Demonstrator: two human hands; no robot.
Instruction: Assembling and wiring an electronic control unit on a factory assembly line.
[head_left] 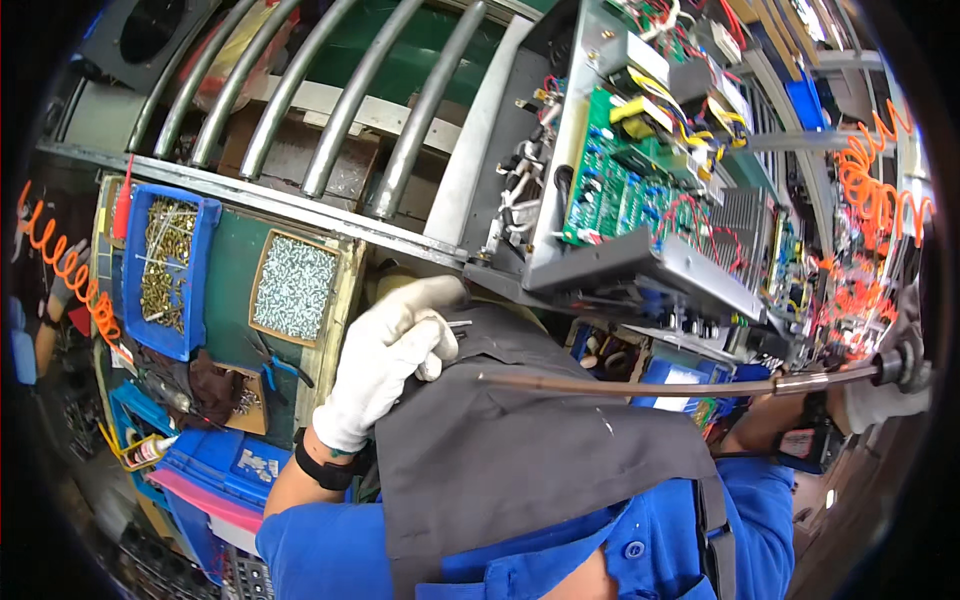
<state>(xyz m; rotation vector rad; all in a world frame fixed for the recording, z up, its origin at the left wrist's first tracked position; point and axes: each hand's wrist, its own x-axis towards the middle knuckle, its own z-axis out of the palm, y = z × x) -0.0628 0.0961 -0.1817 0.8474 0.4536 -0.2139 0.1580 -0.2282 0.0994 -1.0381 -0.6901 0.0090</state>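
My left hand (385,365), in a white glove, is in front of the dark apron with its fingers curled together. A small metal screw (460,323) sticks out from its fingertips. At the far right my right hand (890,400), also gloved, is closed round the dark body of a power screwdriver (800,383). Its long thin shaft runs leftward across the apron, the tip ending just below and right of my left hand. Beyond both hands stands an open metal chassis (650,265) with a green circuit board (610,180) and coloured wires.
A blue bin (203,275) of brass-coloured screws and a cardboard box (290,285) of silver screws lie at the left. Pliers (285,370) with blue handles lie nearby. Metal rollers (350,95) span the far side. Orange coiled hoses (870,180) hang at right; another person's arm (48,320) shows far left.
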